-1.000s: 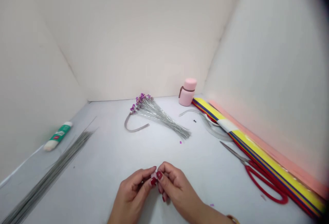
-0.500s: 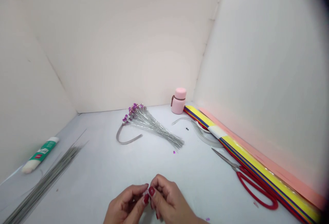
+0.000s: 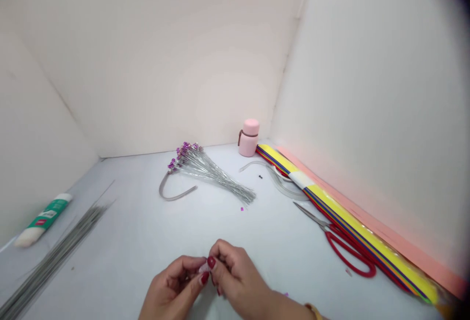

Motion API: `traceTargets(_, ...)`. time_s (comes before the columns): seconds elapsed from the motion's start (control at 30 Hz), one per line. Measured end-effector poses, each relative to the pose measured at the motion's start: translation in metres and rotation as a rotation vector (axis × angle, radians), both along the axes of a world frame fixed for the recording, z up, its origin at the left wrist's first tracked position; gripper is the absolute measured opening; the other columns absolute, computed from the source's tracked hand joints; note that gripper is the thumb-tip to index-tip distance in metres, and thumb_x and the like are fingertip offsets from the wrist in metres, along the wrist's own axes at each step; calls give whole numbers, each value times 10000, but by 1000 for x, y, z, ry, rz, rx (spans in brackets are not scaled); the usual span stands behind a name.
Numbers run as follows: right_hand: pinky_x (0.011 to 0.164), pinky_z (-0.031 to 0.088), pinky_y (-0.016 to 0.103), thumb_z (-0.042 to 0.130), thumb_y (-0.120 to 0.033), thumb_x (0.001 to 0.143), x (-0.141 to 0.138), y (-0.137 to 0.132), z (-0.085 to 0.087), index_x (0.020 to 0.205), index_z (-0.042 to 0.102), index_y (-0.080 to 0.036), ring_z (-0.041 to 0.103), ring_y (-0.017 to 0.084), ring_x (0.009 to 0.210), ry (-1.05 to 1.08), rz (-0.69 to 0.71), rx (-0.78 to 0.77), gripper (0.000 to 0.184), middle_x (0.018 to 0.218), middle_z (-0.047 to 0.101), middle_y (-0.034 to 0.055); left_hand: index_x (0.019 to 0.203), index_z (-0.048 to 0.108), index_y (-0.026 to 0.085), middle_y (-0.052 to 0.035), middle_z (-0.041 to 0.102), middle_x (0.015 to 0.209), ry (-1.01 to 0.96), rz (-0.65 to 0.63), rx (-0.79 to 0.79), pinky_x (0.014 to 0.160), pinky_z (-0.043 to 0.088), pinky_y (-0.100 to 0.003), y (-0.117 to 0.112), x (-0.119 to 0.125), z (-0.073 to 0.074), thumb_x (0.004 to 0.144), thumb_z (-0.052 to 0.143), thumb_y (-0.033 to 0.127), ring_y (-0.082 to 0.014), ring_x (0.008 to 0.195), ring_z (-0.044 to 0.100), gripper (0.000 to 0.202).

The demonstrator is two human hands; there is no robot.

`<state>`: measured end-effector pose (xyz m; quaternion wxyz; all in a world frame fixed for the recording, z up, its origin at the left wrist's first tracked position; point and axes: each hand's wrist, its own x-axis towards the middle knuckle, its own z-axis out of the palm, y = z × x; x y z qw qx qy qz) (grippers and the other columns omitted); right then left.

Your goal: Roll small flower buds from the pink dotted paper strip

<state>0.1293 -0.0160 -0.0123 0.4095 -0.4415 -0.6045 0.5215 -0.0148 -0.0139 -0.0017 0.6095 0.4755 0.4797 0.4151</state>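
My left hand [image 3: 176, 285] and my right hand [image 3: 235, 276] meet at the bottom middle of the view, just above the white table [image 3: 147, 227]. Their thumbs and forefingers pinch together on a tiny pale piece [image 3: 204, 267] between them; it is too small to name. Both hands are closed. Beyond them lies a bundle of silver wires with purple bead tips [image 3: 205, 168], out of reach of either hand.
Red-handled scissors [image 3: 338, 244] lie to the right beside a long pack of coloured paper strips [image 3: 352, 219]. A pink jar [image 3: 248, 137] stands at the back. A grey curved strip [image 3: 172, 192], a glue tube [image 3: 42, 219] and loose grey wires [image 3: 55, 256] lie left.
The hands stay pinched together on the small piece. The view has swung, so everything on the table has slid a little leftward in the picture.
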Motion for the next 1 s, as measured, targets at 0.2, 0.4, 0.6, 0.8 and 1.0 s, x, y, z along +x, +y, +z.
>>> traceTargets(0.2,494,337,198,325,-414,888,2,4,1,718,431,-180,405,78,485,50,-12,-83,308,587,441,-42,755,665,155,-41,706,727,41,55,14,637,466,-231,-1,-2,-2,652,662,331,-184,702,614,204)
traceTargets(0.4,498,299,207,420,-349,859,2,-1,7,672,469,-172,370,93,515,-84,28,54,262,545,400,-51,744,659,136,-31,684,692,-25,-31,5,622,442,-207,-2,0,4,699,640,275,-146,664,587,147)
traceTargets(0.6,456,302,191,397,-344,864,1,0,7,690,428,-181,372,79,467,56,55,-148,241,549,421,-53,731,642,127,2,615,610,-147,-109,-84,619,414,-207,3,-6,6,756,591,266,-117,619,543,150)
traceTargets(0.8,514,316,207,399,-306,870,2,0,5,689,475,-166,394,93,534,-120,33,75,242,581,456,-31,690,628,122,4,607,596,-135,-103,-152,603,399,-189,4,-5,3,706,652,251,-100,597,512,133)
traceTargets(1.0,444,313,174,374,-346,876,-1,0,5,710,427,-182,380,71,458,34,33,-100,240,534,420,-55,702,632,142,-17,635,631,-139,-88,-188,639,419,-237,3,-2,9,682,662,285,-153,649,555,147)
